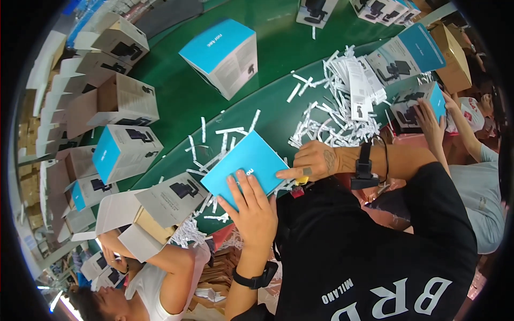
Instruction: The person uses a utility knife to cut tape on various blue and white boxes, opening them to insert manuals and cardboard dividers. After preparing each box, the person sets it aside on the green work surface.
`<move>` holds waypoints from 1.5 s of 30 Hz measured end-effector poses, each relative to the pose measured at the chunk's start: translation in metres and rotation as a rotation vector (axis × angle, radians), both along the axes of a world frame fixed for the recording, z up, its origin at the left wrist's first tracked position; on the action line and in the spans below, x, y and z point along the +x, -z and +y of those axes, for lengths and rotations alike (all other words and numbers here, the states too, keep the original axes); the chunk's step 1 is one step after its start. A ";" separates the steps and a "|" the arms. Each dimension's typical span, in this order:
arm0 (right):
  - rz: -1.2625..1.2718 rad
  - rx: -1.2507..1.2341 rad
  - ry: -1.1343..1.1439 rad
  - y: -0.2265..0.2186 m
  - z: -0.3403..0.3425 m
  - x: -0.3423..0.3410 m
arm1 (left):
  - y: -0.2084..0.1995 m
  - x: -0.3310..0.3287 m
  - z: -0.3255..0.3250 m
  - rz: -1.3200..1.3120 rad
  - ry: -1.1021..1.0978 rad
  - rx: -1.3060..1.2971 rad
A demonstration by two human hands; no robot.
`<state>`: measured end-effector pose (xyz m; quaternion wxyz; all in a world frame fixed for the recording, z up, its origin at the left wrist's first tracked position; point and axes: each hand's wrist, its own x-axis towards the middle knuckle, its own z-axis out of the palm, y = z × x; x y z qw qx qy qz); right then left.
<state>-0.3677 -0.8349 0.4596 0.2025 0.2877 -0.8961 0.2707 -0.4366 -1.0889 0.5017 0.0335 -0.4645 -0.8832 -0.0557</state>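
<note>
A box with a blue top (243,158) sits in front of me at the near edge of the green table, among paper strips. My left hand (251,211) lies on its top with the fingers stretched out flat. My right hand (316,162) is at the box's right corner, its index finger extended onto the blue top. The other fingers of that hand are curled in, and a small yellow thing (302,180) shows beneath them; its kind is hidden. The box's sides are mostly out of sight.
Shredded paper (337,117) is heaped right of centre, with a folded leaflet (357,88) on it. Another blue-topped box (222,59) stands on the green belt (278,32). Several boxes line the left. A co-worker's hands (431,115) hold a box at right; another co-worker's arm (166,262) reaches to an open box (168,203).
</note>
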 end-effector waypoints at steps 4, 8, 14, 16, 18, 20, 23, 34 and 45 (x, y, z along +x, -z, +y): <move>0.053 -0.129 0.084 -0.015 -0.012 -0.006 | 0.013 -0.005 -0.006 0.050 0.029 0.065; 0.105 -0.154 0.223 -0.008 -0.026 -0.007 | -0.003 -0.041 -0.004 -0.140 0.138 0.208; 0.135 -0.107 0.172 -0.014 -0.024 -0.011 | -0.026 -0.071 0.004 -0.153 0.123 0.199; 0.110 -0.096 0.138 -0.019 -0.023 -0.010 | -0.025 -0.072 -0.001 -0.174 0.178 0.213; 0.029 -0.075 0.175 -0.031 -0.017 -0.003 | -0.033 -0.081 -0.012 -0.160 0.262 0.180; -0.151 -0.065 0.225 -0.042 -0.010 0.009 | -0.045 -0.090 -0.032 -0.145 0.394 0.081; -0.411 -0.411 0.684 -0.029 0.006 0.039 | -0.030 -0.094 -0.043 -0.260 0.235 0.292; -0.673 -1.183 1.106 0.024 0.019 0.110 | -0.020 -0.205 0.133 -0.245 -0.882 0.773; -0.348 -0.181 1.452 0.071 0.185 0.081 | 0.006 -0.287 0.195 -0.223 -0.568 0.977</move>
